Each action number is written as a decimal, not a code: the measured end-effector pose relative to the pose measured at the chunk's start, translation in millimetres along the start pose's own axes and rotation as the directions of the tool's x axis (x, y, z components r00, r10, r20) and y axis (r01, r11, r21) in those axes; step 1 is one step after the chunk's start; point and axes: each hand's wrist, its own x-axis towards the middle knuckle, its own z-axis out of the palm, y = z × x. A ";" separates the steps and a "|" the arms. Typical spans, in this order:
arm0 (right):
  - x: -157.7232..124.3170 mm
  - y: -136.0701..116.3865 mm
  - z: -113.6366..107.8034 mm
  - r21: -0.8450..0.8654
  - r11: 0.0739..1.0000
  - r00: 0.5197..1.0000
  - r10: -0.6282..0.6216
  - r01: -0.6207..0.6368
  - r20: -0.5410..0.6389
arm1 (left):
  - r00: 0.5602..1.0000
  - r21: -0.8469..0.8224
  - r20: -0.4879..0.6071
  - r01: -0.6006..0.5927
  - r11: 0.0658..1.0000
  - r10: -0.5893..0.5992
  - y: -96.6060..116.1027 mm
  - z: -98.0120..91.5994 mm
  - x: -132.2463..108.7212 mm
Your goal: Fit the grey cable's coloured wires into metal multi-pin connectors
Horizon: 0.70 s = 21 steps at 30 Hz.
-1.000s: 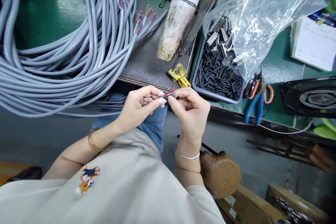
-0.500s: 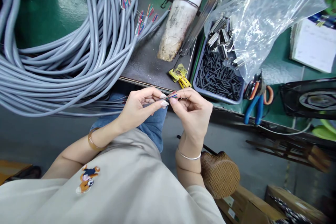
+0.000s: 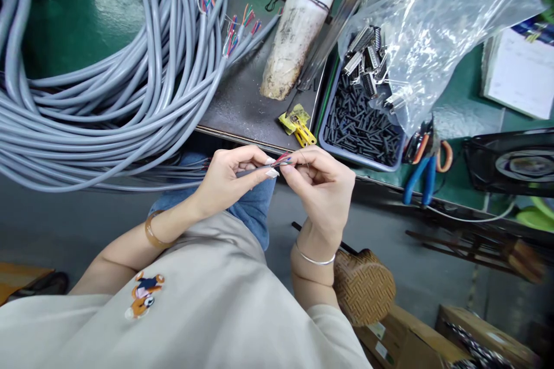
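Observation:
Between finger and thumb, my left hand [image 3: 234, 176] pinches the end of a grey cable [image 3: 247, 172] just in front of the bench edge. Thin coloured wires [image 3: 283, 159], red, blue and green among them, fan out of that end. My right hand [image 3: 322, 181] is closed on the wires' tips, its thumb and forefinger pressed together close to the left fingertips. Many grey cables [image 3: 130, 109] lie in a large coil at the left, several with coloured wires bared at their ends. A yellow cutter [image 3: 304, 134] rests on the bench just beyond my hands.
A blue bin [image 3: 363, 163] holds black tubes [image 3: 361, 121] and metal connectors [image 3: 367, 60], partly under a clear plastic bag [image 3: 437, 29]. Blue-handled pliers [image 3: 419, 179] lie right of it. A wrapped white roll [image 3: 294, 34] is behind the cutter. A woven-top stool [image 3: 366, 288] stands below.
My right hand has shifted slightly to the right and down. The coloured wires between the hands are arranged a little differently, and more grey cable shows by my left fingers.

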 end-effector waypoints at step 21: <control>2.2 11.3 16.1 0.358 0.932 0.998 0.068 -0.062 -0.004 | 0.983 -0.202 0.030 0.185 0.962 -0.183 16.7 4.7 4.5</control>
